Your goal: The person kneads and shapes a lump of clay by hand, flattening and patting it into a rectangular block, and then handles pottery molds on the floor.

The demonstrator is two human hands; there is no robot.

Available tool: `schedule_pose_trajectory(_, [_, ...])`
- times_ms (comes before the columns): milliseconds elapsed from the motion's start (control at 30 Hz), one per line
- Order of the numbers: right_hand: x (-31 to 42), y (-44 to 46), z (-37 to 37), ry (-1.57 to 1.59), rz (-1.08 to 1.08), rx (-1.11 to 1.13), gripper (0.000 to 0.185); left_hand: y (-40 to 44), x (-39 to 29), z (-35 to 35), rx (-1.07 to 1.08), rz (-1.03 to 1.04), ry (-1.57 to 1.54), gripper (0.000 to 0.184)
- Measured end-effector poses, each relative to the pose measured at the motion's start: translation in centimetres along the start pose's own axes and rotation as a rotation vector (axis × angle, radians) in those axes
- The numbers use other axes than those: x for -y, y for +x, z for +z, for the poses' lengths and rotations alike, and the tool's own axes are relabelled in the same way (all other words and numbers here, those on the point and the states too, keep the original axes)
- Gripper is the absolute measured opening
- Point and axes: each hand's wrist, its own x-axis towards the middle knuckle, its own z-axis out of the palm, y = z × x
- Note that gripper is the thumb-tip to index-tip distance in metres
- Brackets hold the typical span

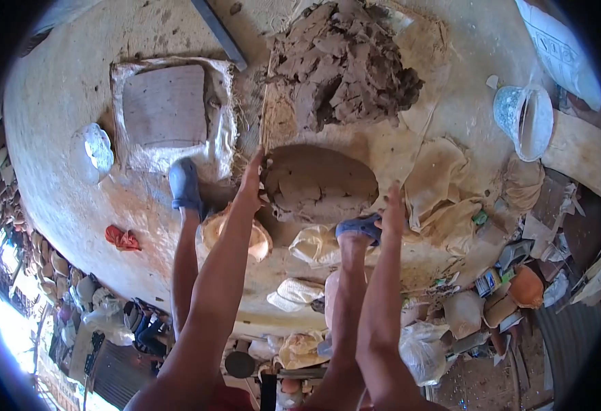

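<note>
A rounded, brown lump of wet clay (321,179) lies on the floor between my feet, its near side cracked. My left hand (251,181) is at the lump's left end, fingers stretched out; it looks to be touching the clay. Beyond the lump's right end, my right hand (394,211) is held with its fingers extended and a small gap from the clay. Neither hand is closed round anything. A big, rough heap of clay (355,65) sits just past the lump. To the left, a flat clay slab (163,106) rests on a white woven sack (226,137).
A bowl of water (96,152) stands at left, near a red cloth (122,238). At right are a bucket (528,123), crumpled sacking (441,171) and clutter. A bar (220,34) lies at the top. My blue shoes (185,183) flank the lump.
</note>
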Motion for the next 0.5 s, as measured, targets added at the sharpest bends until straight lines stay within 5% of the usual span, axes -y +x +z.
schedule_pose_trajectory(67, [1.7,3.2,1.6,-0.159,0.195,0.113,0.077,1.5,-1.5,1.1,0.13,-0.134,-0.057,0.078])
schedule_pose_trajectory(133, [1.5,5.9,3.9,0.087,0.306,0.604,0.061,1.1,-1.5,1.5,0.205,-0.087,0.135,0.071])
schedule_pose_trajectory(167, [1.4,5.8,3.7,0.141,0.366,0.65,0.055,1.1,-0.7,0.6,0.192,-0.097,0.136,0.071])
schedule_pose_trajectory(267, [0.5,2.2,2.9,0.1,0.206,0.472,0.056,0.4,0.5,0.1,0.291,-0.129,-0.012,0.067])
schedule_pose_trajectory(333, [-2.7,0.7,1.5,0.096,0.026,0.432,0.055,-2.0,3.3,-0.9,0.33,0.034,-0.155,0.065])
schedule_pose_trajectory(500, [-9.3,-11.8,-3.5,0.056,-0.204,0.141,0.074,-13.6,8.4,-4.4,0.216,0.344,-0.039,0.099])
